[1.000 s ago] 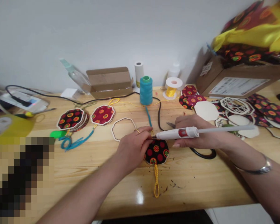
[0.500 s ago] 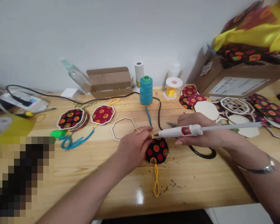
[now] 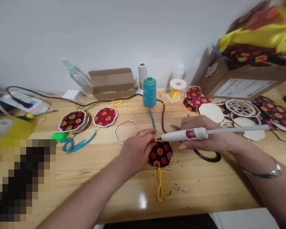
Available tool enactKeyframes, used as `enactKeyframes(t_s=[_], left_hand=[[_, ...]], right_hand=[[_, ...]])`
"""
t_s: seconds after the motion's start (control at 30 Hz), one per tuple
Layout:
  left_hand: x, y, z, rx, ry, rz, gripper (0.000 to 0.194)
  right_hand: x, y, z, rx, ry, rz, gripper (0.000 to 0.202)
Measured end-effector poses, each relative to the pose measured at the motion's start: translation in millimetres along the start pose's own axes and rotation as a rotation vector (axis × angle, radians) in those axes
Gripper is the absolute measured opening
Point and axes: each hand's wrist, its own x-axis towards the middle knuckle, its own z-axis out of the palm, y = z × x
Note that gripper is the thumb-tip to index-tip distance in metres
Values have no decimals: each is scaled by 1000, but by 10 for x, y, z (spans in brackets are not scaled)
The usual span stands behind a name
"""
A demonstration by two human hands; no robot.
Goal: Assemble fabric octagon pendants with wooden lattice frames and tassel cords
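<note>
You're likely working cleanest by keeping the glue gun (image 3: pixel 173 136) low, its tip clear of your left grip (image 3: pixel 137 149), whose closed fingers are holding the far-left rim of the pendant (image 3: pixel 160 156). Your right grip (image 3: pixel 205 144) is curling around the gun. The pendant is lying in from the near edge of the surface (image 3: pixel 193 197), between both grips.

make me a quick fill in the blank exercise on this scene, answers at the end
The right hand holds a tool whose body is mainly ____.
The left hand wears a ____ and touches a black patterned piece.
This piece's near loop is ____.
Piled patterned fabric tops a cardboard ____.

Missing: white; ring; yellow; box.
</note>
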Motion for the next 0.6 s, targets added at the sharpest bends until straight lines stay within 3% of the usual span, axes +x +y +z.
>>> enactKeyframes(t_s=[0.6], left_hand=[[7, 6, -9, 9, -7, 4, 13]], right_hand=[[-2, 0, 18, 1, -2, 21, 44]])
